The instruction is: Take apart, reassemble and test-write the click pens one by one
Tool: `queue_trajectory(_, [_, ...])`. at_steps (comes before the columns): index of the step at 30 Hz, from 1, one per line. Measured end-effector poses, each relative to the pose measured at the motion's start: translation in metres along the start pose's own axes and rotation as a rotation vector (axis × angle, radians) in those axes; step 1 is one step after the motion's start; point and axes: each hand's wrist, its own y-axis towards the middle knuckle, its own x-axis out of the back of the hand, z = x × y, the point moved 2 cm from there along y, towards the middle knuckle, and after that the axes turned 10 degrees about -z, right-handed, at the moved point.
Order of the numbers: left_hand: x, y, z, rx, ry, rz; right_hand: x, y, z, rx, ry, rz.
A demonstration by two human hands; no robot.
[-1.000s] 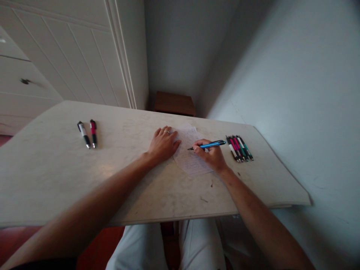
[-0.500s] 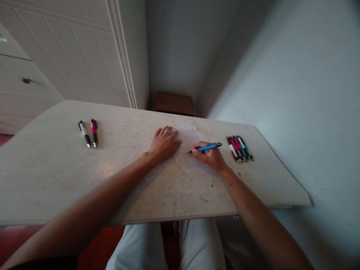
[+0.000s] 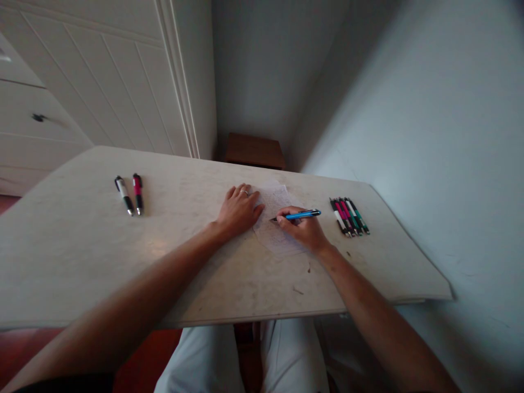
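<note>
A blue pen is pinched in my right hand, its tip on or just above a sheet of paper. The paper lies on the table and bears many scribbled marks, too small to read. My left hand rests flat with fingers stretched out, the fingertips and thumb at the paper's left edge. A ring shows on one of its fingers. Part of the sheet is hidden beneath my right hand.
On the right of the pale table several pens lie side by side. A white pen and a pink pen lie at the left. Beyond are a white cabinet, a brown wooden box and a wall.
My right hand has shifted slightly left with the blue pen, so its tip sits a little further left on the paper. My left hand stays in place.
</note>
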Motion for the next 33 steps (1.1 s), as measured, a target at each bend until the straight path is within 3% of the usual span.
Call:
queue_trajectory(8, [0.001,0.0,0.0,-0.006,-0.003,-0.011,-0.001,-0.001,0.001,0.045,-0.031,0.011])
queue_trajectory(12, [0.0,0.0,0.001,-0.008,0.001,-0.014,-0.001,-0.002,0.001,-0.03,0.05,0.036])
queue_trajectory(19, [0.0,0.0,0.001,-0.001,0.001,0.013,0.015,0.006,-0.009,-0.13,0.167,-0.299])
queue_trajectory(26, [-0.001,0.001,0.001,0.005,-0.013,0.008,0.019,0.007,-0.01,-0.141,0.082,-0.268])
queue_trajectory(33, [-0.002,0.003,0.004,0.024,-0.042,-0.006,0.019,0.009,-0.012,-0.195,0.163,-0.25])
